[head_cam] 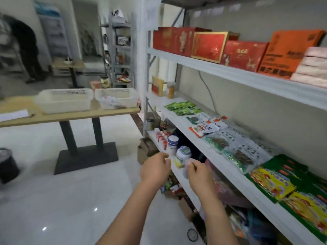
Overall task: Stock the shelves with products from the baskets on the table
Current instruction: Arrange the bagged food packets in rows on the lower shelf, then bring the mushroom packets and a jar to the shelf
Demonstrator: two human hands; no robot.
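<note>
A: What kind of room is this?

B: A small stockroom with a glossy white floor. A wooden surface on dark legs stands well beyond the left hand, off to its left. A metal shelving unit runs along the wall on the right hand's side.

A: Where are the baskets?

B: On that surface, side by side, well apart from both hands. The first basket is pale plastic. The second basket, to its right, holds a crumpled white packet.

A: And the hands?

B: Both are bare and reach toward the lower shelf. The right hand curls its fingers around a small pale container, too blurred to name, at the shelf's front edge. The left hand sits just beside it with fingers curled; I cannot tell whether it holds anything.

A: What is close by on the shelves?

B: Just beyond the right hand stands a white jar with a green label, and past that a white and blue tub. Above the right hand, on the middle shelf, flat snack packets lie in a row, with green packets farthest away. Red gift boxes line the shelf higher still.
</note>
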